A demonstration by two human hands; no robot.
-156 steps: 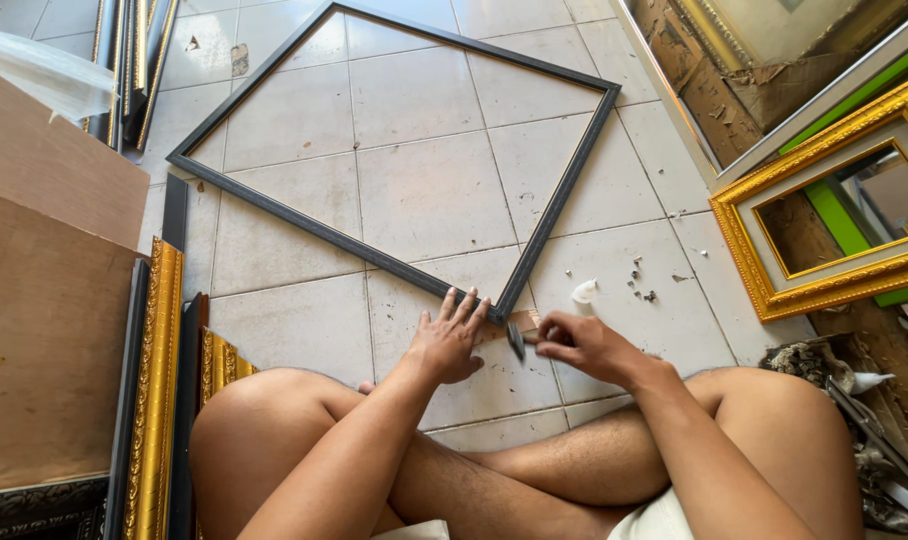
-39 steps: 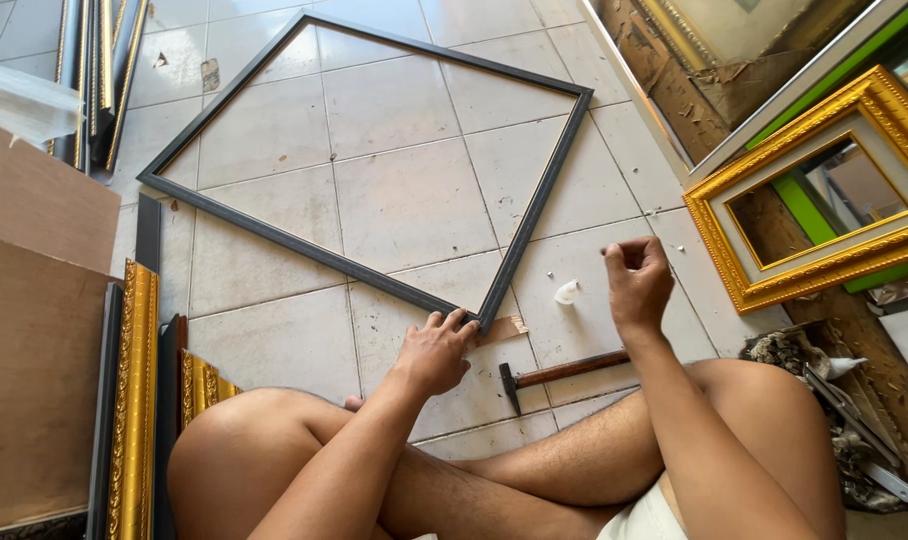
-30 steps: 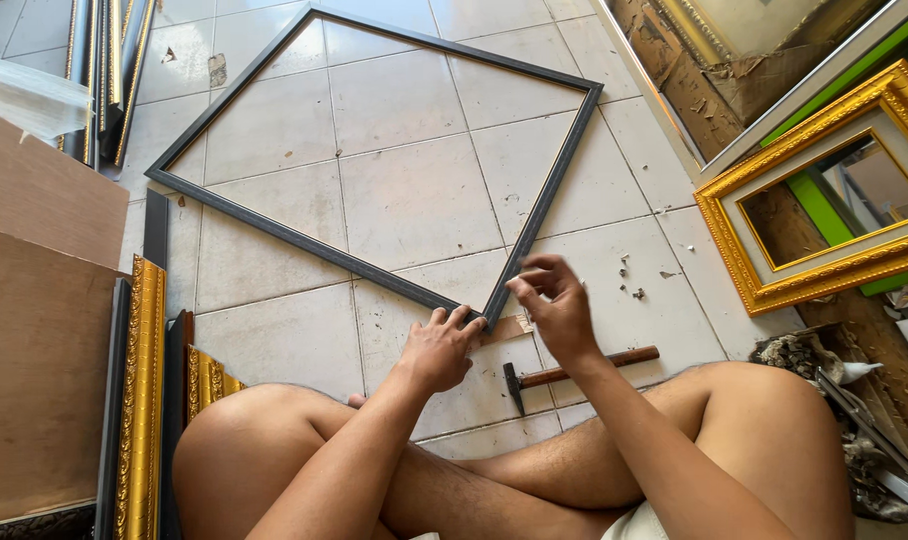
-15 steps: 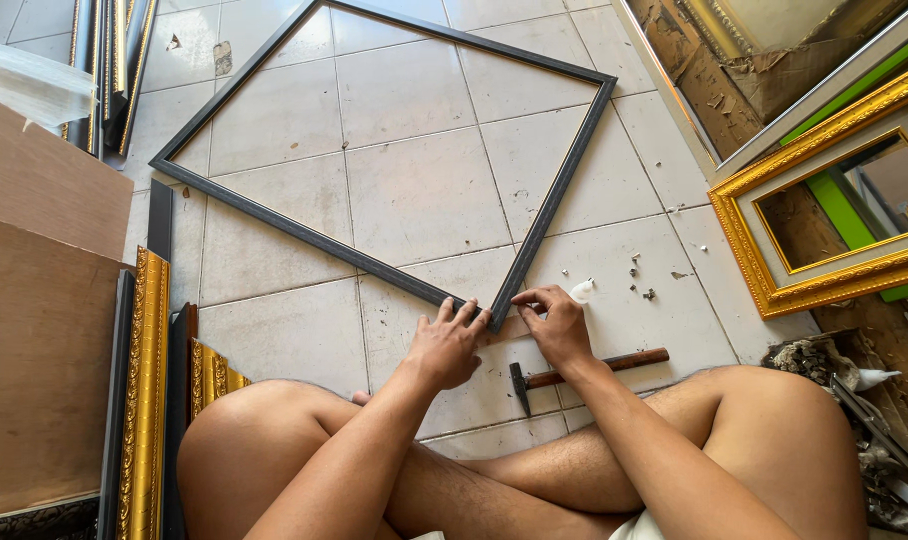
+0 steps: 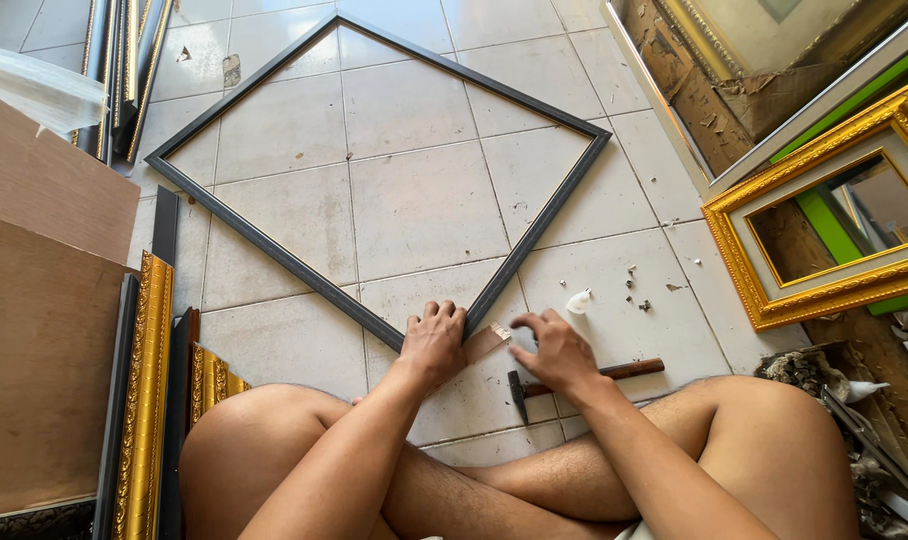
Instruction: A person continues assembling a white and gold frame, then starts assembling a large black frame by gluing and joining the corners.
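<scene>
A large dark picture frame [image 5: 274,255] lies flat on the tiled floor, turned like a diamond, with its near corner just in front of me. My left hand [image 5: 432,345] presses down on that near corner, fingers spread over the moulding. My right hand [image 5: 554,350] hovers beside the corner with fingers pinched near a small brown corner piece [image 5: 486,341]; whether it holds something tiny I cannot tell. A hammer [image 5: 584,375] with a wooden handle rests on the tiles right under my right hand. My bare legs are crossed below.
A gold ornate frame [image 5: 824,235] leans at the right. Gold and dark moulding strips [image 5: 149,390] and brown boards [image 5: 34,330] lie at the left. Small nails and a white scrap [image 5: 578,301] are scattered on the tile. Debris piles up at the lower right.
My right hand left the hammer on the floor, reached to the small bits at the right, then came back to the frame's near corner. My left hand stayed on the corner.
</scene>
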